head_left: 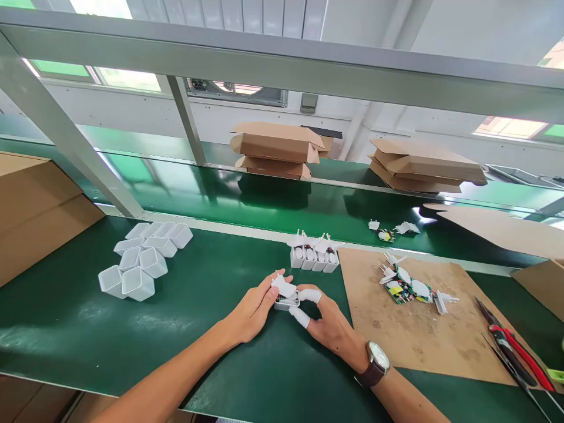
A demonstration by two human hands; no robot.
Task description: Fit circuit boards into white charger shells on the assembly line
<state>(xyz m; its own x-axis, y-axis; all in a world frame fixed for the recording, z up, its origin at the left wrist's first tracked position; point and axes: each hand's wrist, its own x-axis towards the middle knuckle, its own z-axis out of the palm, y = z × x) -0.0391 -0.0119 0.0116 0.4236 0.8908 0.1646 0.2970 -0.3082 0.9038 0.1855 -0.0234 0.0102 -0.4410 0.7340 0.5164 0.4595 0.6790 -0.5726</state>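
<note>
Both hands meet over the green bench top (211, 329) near its front. My left hand (253, 308) and my right hand (328, 326), with white finger cots on its thumb and forefinger, pinch one small white charger housing (285, 296) between them; a white plug piece sits at its top. Just beyond stands a row of white charger housings with plug prongs up (314, 255). A cluster of empty white shells (143, 258) lies to the left.
A brown cardboard sheet (423, 329) at right carries green circuit boards (408, 288) and loose prongs. Red-handled cutters (513, 346) lie at its right edge. Cardboard boxes (35, 205) stand at left and on the far conveyor (275, 150). A few loose parts (390, 230) lie on the belt.
</note>
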